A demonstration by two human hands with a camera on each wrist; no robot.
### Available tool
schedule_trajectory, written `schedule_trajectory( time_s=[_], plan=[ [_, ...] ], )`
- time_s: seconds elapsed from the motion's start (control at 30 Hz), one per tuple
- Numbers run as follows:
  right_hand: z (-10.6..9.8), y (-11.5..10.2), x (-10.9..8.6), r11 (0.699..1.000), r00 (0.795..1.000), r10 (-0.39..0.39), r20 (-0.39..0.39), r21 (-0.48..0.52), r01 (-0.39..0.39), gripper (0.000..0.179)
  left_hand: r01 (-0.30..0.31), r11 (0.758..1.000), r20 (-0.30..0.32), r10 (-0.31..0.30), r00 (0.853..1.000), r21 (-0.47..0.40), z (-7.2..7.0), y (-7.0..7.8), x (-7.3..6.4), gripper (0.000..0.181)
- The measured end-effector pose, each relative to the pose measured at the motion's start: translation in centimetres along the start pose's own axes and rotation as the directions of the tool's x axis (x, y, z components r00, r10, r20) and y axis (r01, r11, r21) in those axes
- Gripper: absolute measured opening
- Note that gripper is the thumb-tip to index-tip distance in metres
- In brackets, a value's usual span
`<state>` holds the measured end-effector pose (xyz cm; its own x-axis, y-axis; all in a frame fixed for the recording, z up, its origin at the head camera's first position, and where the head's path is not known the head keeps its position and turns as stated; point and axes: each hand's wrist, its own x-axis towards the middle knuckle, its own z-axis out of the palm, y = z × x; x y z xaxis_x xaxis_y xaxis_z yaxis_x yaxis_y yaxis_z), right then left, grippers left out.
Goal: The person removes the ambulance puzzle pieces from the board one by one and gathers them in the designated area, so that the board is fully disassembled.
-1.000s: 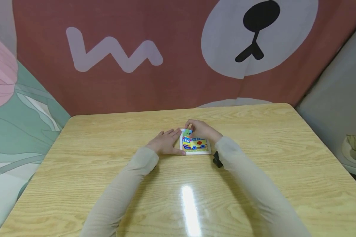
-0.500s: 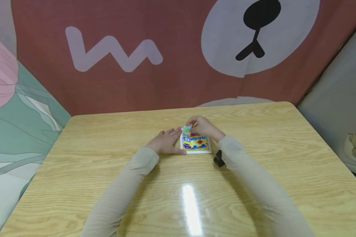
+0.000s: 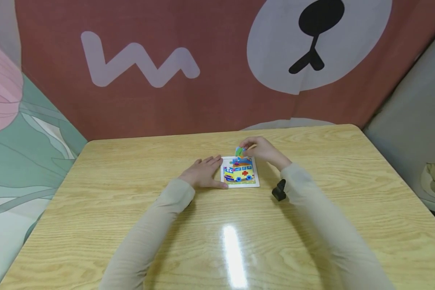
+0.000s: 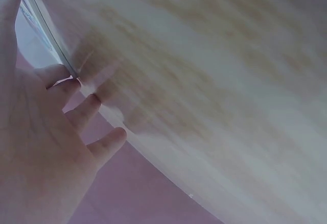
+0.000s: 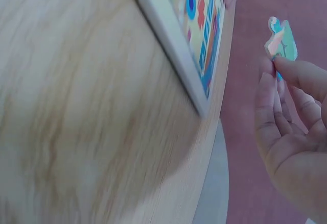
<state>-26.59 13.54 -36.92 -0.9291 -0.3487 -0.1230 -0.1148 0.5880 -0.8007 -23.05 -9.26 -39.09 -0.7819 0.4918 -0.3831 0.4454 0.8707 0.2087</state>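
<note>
Pinching a puzzle piece (image 3: 239,152) in your right grip (image 3: 264,150), left grip (image 3: 202,173) spread against the puzzle board (image 3: 243,185); fitting or removing, can't tell; next likely needs steady lowering.

A white-framed picture puzzle (image 3: 241,174) lies flat on the pale wood-grained table (image 3: 116,173).

The puzzle piece (image 5: 289,45) is mostly green, with a patch of pale orange and some blue. The puzzle board (image 3: 241,186) has a white rim around a bright print: a yellow bus (image 3: 237,174) with a red cross (image 3: 245,173) and blue wheels (image 3: 249,177). The table (image 3: 130,169) is yellowish, with wavy wood grain. Both sleeves (image 3: 141,241) are plain beige. The far wall (image 3: 221,108) is brownish red (a pale zigzag (image 3: 145,65) and black nose (image 3: 321,17) break it up); the left wall (image 3: 21,157) mixes soft green with a pink flower (image 3: 0,90).
</note>
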Motion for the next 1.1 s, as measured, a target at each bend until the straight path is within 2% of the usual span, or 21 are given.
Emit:
schedule_trajectory(
  time_s=[0.47,0.7,1.1],
  plan=[
    [-2.8,2.4,-1.0,0.999,0.999,0.038,-0.036,0.021,-0.037,0.028,-0.020,0.999,-0.007,0.020,1.000,0.027,0.2,0.0,-0.2,0.096],
    [-3.9,3.4,-1.5,0.997,0.997,0.060,-0.045,0.044,-0.058,0.034,-0.008,1.000,0.005,0.008,1.000,0.017,0.0,0.1,-0.4,0.096],
    [-5.0,5.6,-1.6,0.968,0.989,0.144,-0.041,0.214,-0.132,0.039,-0.007,1.000,0.004,0.007,1.000,0.010,0.2,-0.1,-0.1,0.097]
  ],
)
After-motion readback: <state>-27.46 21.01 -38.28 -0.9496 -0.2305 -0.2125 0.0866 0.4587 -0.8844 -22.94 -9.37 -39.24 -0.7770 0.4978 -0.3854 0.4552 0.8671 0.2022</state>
